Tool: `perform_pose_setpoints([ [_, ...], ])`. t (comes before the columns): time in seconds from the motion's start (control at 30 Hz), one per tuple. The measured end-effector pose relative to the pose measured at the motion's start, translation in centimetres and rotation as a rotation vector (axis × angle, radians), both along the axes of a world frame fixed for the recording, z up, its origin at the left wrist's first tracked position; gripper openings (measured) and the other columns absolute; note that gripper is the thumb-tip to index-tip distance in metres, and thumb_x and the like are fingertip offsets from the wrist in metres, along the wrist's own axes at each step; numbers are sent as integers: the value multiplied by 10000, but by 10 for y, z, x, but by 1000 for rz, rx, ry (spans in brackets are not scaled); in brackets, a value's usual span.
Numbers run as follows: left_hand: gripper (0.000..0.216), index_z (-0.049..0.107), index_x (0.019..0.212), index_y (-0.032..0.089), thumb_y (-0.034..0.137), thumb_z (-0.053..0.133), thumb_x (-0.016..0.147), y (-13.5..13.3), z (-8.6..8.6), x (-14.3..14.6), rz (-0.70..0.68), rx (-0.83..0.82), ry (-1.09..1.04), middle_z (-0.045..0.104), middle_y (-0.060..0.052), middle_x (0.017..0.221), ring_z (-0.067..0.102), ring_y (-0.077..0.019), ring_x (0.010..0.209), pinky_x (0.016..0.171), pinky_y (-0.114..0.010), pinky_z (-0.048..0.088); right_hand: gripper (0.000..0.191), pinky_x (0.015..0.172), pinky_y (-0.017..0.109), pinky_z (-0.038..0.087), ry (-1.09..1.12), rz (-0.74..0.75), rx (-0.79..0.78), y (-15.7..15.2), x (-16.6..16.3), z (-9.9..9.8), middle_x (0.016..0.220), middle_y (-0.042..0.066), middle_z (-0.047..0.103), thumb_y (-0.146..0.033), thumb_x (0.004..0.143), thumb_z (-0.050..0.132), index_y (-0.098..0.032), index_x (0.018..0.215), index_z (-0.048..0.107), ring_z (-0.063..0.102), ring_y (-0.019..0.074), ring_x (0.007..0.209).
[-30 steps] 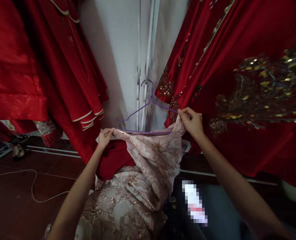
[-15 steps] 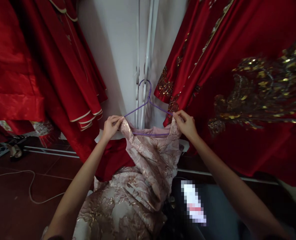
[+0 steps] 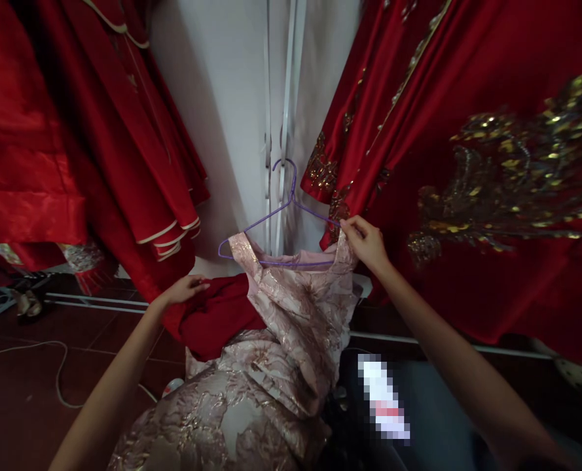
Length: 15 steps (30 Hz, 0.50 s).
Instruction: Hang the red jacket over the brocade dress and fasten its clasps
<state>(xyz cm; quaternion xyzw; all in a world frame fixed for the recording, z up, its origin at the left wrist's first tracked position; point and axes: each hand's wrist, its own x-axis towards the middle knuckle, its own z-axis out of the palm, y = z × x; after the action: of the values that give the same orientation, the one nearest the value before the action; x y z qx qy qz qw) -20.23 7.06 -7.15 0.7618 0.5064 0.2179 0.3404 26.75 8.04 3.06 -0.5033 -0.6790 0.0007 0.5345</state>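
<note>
A pink and gold brocade dress (image 3: 295,294) hangs by its shoulder straps on a purple wire hanger (image 3: 271,212). My right hand (image 3: 368,243) pinches the right strap where it lies over the hanger's arm. Lower down on the left, my left hand (image 3: 185,290) is off the dress, its fingers stretched out beside a dark red cloth (image 3: 222,311). I cannot tell whether the fingertips touch that cloth. The hanger's left end sticks out past the left strap, and the dress's skirt spreads below toward me.
Red garments (image 3: 158,150) hang at the left, and a red gown with gold sequins (image 3: 507,176) at the right. Pale metal bars (image 3: 285,98) stand before the white wall. A cable (image 3: 65,366) and shoes (image 3: 27,303) lie on the dark floor.
My left hand has let go of the left strap and moved down and left to the dark red cloth. My right hand stays on its strap.
</note>
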Motion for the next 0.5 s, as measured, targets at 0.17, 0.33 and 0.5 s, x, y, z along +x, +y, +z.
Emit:
perform_pose_setpoints([
  [0.17, 400, 611, 866, 150, 473, 382, 815, 24, 34, 38, 280, 208, 60, 670, -70, 848, 604, -198, 795, 746, -291, 472, 341, 542, 220, 344, 12, 2, -9, -3, -1, 2, 577, -28, 475, -496, 817, 479, -193, 671, 539, 416, 107, 529],
  [0.33, 311, 584, 834, 156, 376, 363, 832, 58, 94, 82, 470, 398, 172, 657, -116, 864, 607, -235, 867, 791, -317, 435, 328, 550, 221, 337, -26, -36, -35, -17, -3, 15, 564, -34, 467, -486, 821, 478, -198, 675, 537, 412, 105, 521],
  [0.5, 259, 548, 769, 165, 376, 416, 840, 48, 143, 140, 484, 596, 218, 637, -132, 756, 614, -278, 784, 722, -342, 422, 350, 579, 225, 357, -71, -15, -115, -41, -17, 19, 585, -25, 489, -508, 834, 432, -206, 670, 497, 440, 115, 543],
])
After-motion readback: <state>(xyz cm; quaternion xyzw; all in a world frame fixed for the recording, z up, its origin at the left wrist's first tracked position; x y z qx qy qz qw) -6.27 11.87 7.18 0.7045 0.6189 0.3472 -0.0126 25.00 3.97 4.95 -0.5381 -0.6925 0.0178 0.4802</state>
